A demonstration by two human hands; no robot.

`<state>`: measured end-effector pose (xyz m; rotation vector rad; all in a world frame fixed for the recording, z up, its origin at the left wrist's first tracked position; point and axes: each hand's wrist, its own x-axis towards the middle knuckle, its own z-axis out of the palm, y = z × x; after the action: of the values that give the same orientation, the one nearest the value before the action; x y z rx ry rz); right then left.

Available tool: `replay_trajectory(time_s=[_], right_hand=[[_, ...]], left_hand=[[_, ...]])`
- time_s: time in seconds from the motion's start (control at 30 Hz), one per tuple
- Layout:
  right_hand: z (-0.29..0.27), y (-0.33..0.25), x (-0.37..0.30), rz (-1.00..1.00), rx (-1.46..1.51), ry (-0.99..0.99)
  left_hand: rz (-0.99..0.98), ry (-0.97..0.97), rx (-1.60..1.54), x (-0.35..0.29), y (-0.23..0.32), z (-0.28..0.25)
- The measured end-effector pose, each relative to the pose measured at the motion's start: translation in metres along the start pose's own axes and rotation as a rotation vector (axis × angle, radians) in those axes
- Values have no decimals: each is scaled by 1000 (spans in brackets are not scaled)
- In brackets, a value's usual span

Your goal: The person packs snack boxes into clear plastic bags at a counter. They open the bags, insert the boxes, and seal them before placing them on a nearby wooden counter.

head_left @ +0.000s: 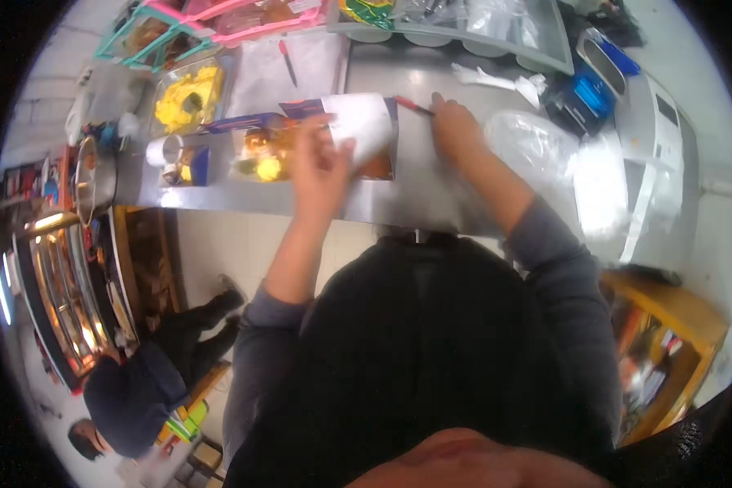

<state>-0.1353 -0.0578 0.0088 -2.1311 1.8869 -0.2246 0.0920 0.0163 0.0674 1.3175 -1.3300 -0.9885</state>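
Observation:
My left hand is at the left edge of a white sheet, its thumb and fingers apart and slightly blurred. The sheet curves over a dark blue open box. Beside that wrist, a clear-topped pack holds brown and yellow food. To the right, my right hand is closed over the steel table, with a thin red-and-black pen-like tool pointing left from its fingers. What lies inside its grip is hidden.
A tub of yellow food and a white board bearing another red-and-black tool stand at the back left. Pink and green baskets and a grey crate line the back. Clear plastic bags lie right. Another person is lower left.

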Motion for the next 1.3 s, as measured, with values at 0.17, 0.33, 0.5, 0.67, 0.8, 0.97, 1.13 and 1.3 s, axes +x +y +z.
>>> replay_trajectory(time_s=[0.17,0.33,0.5,0.67,0.8,0.97,1.13,1.3], right_hand=[[-89,25,-81,199,295,511],[-61,50,-155,150,1129,546],[13,12,-155,176,909,65],[34,10,-110,286,804,62],[35,25,-119,162,832,67],[32,27,-127,260,851,64],[30,25,-117,258,710,122],[42,14,-83,174,206,210]], left_hand=[[263,-477,251,-34,-7,50],[-17,-699,412,-42,-87,81],[0,-789,541,-39,-77,77],[-51,-803,560,-37,-69,76],[-1,-768,572,-41,-74,76],[6,-762,548,-40,-70,79],[9,-718,535,-44,-71,83],[50,-624,490,-63,-57,68]])
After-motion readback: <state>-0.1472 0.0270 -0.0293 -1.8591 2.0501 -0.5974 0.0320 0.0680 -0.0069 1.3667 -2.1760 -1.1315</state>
